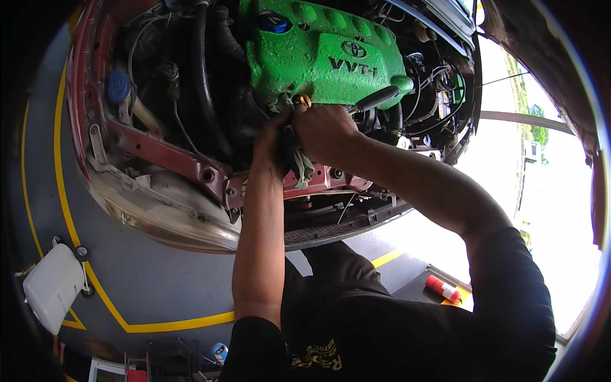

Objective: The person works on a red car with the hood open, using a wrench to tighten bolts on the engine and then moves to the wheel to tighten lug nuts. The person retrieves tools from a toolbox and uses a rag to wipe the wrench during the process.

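Black shirt closest to the camera, gold lettering on the chest; next, left forearm and right forearm, both stretched forward over a dark red crossbar and converging in front of a green engine cover. Step in hand, judging by the pose: close two-handed work with a cloth at the cover's front edge, perhaps wiping. Called for next, by the same judgement: a secure pinch on the fabric, small finger motions, and care against snagging a loose end on the metal nearby.

As for the grip: left hand and right hand close together. Right hand apparently bunched, left hand turned inward, fingertips of both out of sight; cannot tell the opening of either, nor which one bears the greyish-green cloth, visible between and below the two, against the crossbar. Just beyond the right hand, an orange loop; touched or merely near, impossible to tell.

Farther off: blue cap on the cover, dark handle-like thing past the right wrist, black hose to the left. Beyond, grey floor with yellow lines, white container at far left, red fire extinguisher to the right
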Available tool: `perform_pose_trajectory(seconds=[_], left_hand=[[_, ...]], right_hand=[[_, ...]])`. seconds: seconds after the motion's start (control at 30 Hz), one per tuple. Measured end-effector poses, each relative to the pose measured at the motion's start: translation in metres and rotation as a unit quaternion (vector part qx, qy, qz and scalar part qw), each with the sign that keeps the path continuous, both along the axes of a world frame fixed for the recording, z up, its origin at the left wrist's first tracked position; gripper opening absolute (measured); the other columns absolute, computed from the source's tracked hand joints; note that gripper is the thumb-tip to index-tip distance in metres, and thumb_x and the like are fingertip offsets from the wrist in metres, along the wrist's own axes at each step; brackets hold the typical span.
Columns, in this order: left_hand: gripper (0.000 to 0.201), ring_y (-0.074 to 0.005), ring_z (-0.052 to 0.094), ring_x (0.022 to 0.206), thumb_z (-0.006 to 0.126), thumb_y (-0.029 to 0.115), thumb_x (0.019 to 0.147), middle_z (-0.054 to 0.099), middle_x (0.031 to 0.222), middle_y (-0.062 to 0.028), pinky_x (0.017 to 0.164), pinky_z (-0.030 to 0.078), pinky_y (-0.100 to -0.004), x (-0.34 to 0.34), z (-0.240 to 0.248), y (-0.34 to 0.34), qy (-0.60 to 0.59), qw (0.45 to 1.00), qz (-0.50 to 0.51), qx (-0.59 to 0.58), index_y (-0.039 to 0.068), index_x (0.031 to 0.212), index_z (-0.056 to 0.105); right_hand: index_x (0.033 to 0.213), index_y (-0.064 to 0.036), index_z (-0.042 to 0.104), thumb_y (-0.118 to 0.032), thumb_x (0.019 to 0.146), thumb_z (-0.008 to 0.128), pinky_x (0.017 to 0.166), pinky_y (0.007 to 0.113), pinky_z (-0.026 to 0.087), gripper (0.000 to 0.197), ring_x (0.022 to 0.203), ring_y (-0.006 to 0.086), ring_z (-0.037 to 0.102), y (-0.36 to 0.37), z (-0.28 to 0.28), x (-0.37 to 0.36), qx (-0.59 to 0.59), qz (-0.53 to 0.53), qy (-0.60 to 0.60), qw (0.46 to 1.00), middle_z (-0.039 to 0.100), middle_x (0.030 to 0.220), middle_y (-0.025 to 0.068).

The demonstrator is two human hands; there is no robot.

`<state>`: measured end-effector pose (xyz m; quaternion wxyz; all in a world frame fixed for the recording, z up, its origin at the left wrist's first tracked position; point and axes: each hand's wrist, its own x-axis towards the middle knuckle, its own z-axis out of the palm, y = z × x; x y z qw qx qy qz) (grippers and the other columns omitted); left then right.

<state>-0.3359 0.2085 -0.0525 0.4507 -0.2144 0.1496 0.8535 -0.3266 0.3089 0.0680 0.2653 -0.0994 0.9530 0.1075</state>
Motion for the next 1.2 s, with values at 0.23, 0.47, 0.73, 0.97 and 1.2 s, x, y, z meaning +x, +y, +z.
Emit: perform_pose_trajectory(seconds=[0.23,0.47,0.73,0.97,1.2], left_hand=[[0.030,-0.0199,0.071,0.092,0.062,0.030,0.103,0.073,0.105,-0.0075,0.082,0.058,-0.0354,-0.005,-0.023,0.002,-0.035,0.998,0.000,0.055,0.005,0.121,0.068],[0.027,-0.0197,0.070,0.090,0.065,0.026,0.101,0.072,0.102,-0.0071,0.080,0.057,-0.0363,-0.005,-0.017,0.003,0.001,0.999,0.026,-0.038,0.005,0.118,0.068],[0.033,-0.0237,0.069,0.105,0.060,0.028,0.105,0.071,0.117,-0.0107,0.093,0.056,-0.0383,-0.003,-0.031,0.005,-0.048,0.992,0.050,0.103,0.003,0.125,0.066],[0.033,-0.0249,0.069,0.106,0.060,0.027,0.104,0.072,0.119,-0.0119,0.095,0.055,-0.0392,-0.008,-0.035,0.006,-0.039,0.992,-0.006,0.116,0.002,0.125,0.066],[0.035,-0.0258,0.069,0.107,0.065,0.025,0.101,0.072,0.117,-0.0124,0.096,0.056,-0.0395,-0.009,-0.050,0.014,-0.063,0.990,0.021,0.121,0.000,0.125,0.065]], right_hand=[[0.106,0.0068,0.064,-0.021,0.091,0.062,0.067,0.044,0.060,0.031,0.084,0.0332,0.077,0.001,-0.025,-0.004,-0.007,-0.051,-0.012,0.999,0.076,0.091,0.0180],[0.116,0.0005,0.063,-0.023,0.091,0.063,0.082,0.050,0.059,0.034,0.097,0.0408,0.074,0.005,-0.034,0.001,-0.201,-0.226,0.038,0.952,0.075,0.100,0.0226],[0.113,0.0070,0.058,-0.019,0.088,0.067,0.082,0.049,0.058,0.037,0.098,0.0385,0.074,-0.008,-0.022,-0.004,-0.028,-0.095,0.001,0.995,0.074,0.102,0.0254],[0.118,0.0034,0.061,-0.017,0.089,0.067,0.081,0.052,0.057,0.036,0.100,0.0390,0.074,-0.006,-0.028,0.000,0.005,-0.098,-0.030,0.995,0.073,0.106,0.0234],[0.117,-0.0007,0.067,-0.018,0.085,0.072,0.082,0.045,0.055,0.036,0.106,0.0269,0.073,-0.011,-0.029,-0.004,-0.118,-0.214,-0.024,0.969,0.070,0.112,0.0151]])
